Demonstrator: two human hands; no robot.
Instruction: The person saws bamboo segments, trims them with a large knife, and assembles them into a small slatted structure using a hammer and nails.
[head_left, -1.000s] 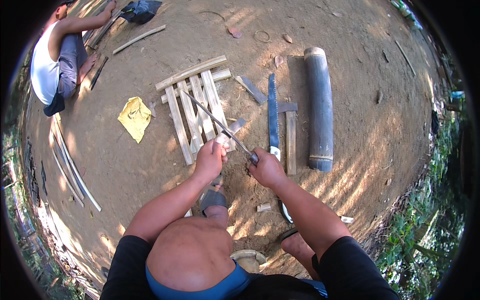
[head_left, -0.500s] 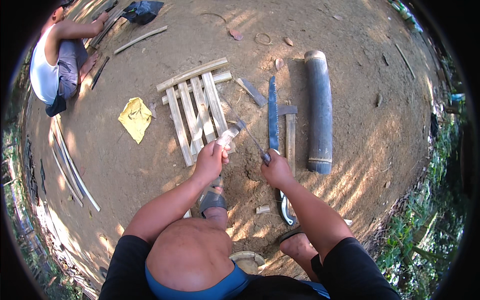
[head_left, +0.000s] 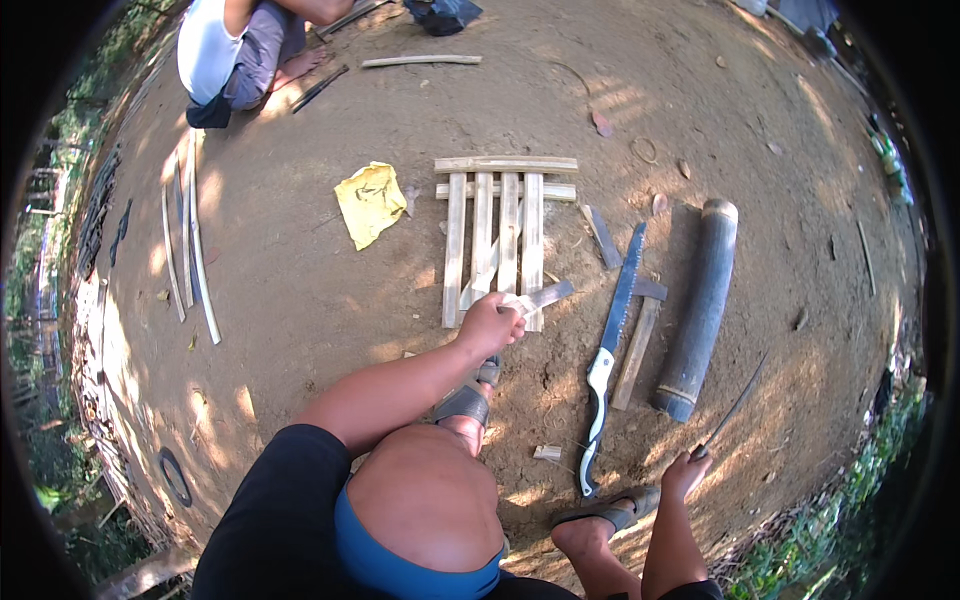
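Note:
My left hand [head_left: 492, 326] grips a short flat piece with a pale part and a grey end [head_left: 548, 298], held over the near edge of a frame of bamboo slats [head_left: 508, 192]. Out to the right, my right hand [head_left: 684, 474] is wrapped round the handle of a thin knife [head_left: 735, 408], its blade pointing up and away. Between my hands lies a pruning saw [head_left: 612, 330] with a white and black handle. Beside it are a wooden-handled tool with a dark metal head [head_left: 637, 345] and a thick dark bamboo section [head_left: 699, 310].
A crumpled yellow sheet [head_left: 370, 206] lies left of the slats. Another person [head_left: 250, 60] squats at the far left. Long thin strips [head_left: 198, 240] lie on the left ground. A flat grey piece [head_left: 601, 237] sits by the saw tip. My sandalled foot [head_left: 600, 520] is near the saw handle.
My right hand has swung the knife away from the left hand's piece, out to the right and nearer me. The view has turned, so the ground things sit differently. My left hand keeps its grip.

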